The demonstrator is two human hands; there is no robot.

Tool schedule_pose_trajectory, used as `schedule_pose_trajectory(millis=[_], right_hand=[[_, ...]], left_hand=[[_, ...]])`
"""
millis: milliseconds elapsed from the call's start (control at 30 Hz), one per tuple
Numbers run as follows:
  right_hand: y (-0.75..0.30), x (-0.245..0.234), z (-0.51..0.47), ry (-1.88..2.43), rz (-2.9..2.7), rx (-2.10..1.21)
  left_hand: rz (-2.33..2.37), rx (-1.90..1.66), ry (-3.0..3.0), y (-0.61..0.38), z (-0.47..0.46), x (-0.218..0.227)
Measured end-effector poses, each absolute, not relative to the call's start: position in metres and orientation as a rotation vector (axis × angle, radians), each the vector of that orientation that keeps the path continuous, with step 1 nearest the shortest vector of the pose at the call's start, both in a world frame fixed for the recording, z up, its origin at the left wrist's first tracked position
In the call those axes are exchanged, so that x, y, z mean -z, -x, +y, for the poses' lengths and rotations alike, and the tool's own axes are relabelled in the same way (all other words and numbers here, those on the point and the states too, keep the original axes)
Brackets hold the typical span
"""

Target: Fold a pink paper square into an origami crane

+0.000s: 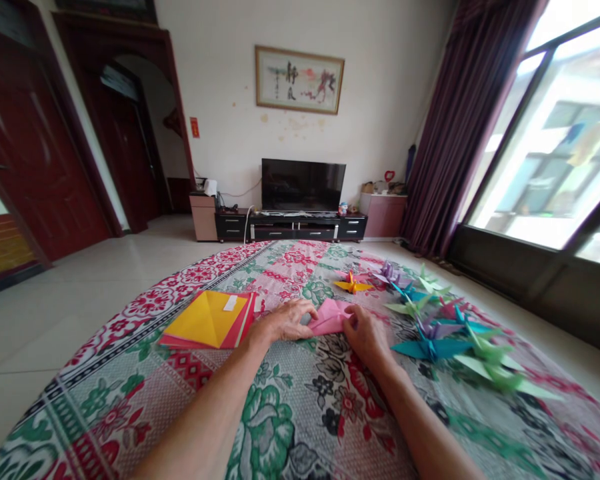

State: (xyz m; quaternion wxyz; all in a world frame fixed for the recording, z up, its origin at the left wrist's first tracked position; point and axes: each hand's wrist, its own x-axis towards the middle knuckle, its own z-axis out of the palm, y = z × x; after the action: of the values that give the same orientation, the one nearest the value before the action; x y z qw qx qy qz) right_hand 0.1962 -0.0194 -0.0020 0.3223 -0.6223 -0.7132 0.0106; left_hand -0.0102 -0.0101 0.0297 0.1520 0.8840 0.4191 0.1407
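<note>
A partly folded sheet of pink origami paper (329, 316) lies on the patterned tablecloth (267, 427) between my two hands. My left hand (287, 320) is closed at the paper's left edge, with the thumb and fingers curled around it. At the right edge my right hand (364, 328) pinches the same paper; its fingertips are partly hidden. To the left rests a stack of square paper with a yellow sheet (205, 319) on top and red sheets beneath. A small white piece (231, 303) sits on the yellow sheet.
Several folded paper cranes stand on the right, among them a teal crane (433, 348), a green crane (497, 367) and a yellow-orange crane (352, 284). Beyond the round table, a television (303, 187) stands on a low black cabinet (280, 228).
</note>
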Motion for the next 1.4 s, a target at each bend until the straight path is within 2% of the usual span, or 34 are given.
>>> schedule_pose_trajectory(millis=[300, 667, 1100, 1400], right_hand=[[-0.198, 0.006, -0.017, 1.572, -1.907, -0.034], [-0.197, -0.002, -0.019, 1.571, -1.860, -0.179], [-0.187, 0.000, -0.005, 1.732, -1.802, -0.104], [-0.192, 0.006, -0.009, 1.691, -1.800, 0.041]], left_hand=[[0.994, -0.291, -2.532, -0.002, -0.008, -0.024], [1.009, -0.236, -2.543, -0.003, -0.007, -0.022], [1.088, -0.172, -2.606, -0.005, -0.011, -0.024], [1.074, -0.219, -2.597, -0.005, -0.006, -0.017]])
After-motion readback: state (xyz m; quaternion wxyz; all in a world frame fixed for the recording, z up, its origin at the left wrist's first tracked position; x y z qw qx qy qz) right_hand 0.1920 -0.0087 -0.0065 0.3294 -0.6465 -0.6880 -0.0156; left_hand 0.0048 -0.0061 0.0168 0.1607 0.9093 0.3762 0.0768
